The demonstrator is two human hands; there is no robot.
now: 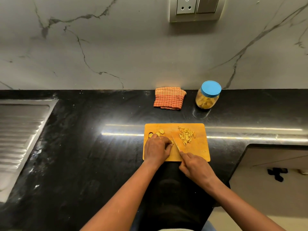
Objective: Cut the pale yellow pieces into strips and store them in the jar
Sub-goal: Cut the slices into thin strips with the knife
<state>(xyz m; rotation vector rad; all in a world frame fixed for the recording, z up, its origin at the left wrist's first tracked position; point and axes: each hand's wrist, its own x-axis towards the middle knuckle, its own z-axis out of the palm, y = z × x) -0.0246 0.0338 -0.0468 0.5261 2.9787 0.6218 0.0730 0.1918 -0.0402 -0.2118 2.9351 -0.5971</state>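
Observation:
A wooden cutting board point(198, 152) lies on the black counter. My left hand point(157, 150) presses a pale yellow piece point(171, 142) against the board; only its tip shows past my fingers. My right hand point(195, 167) grips a knife point(175, 143), whose blade rests on the board right beside my left fingertips. A few uncut pale yellow pieces point(159, 132) lie at the board's far left. A pile of cut strips point(186, 135) sits at the far right of the board. The jar point(207, 95), with a blue lid on it and yellow pieces inside, stands by the wall.
A folded orange checked cloth point(169, 98) lies by the wall, left of the jar. A steel sink drainboard point(20, 130) takes up the left side. The counter edge steps in at the right point(246, 147), with floor below. A wall socket point(195, 7) is above.

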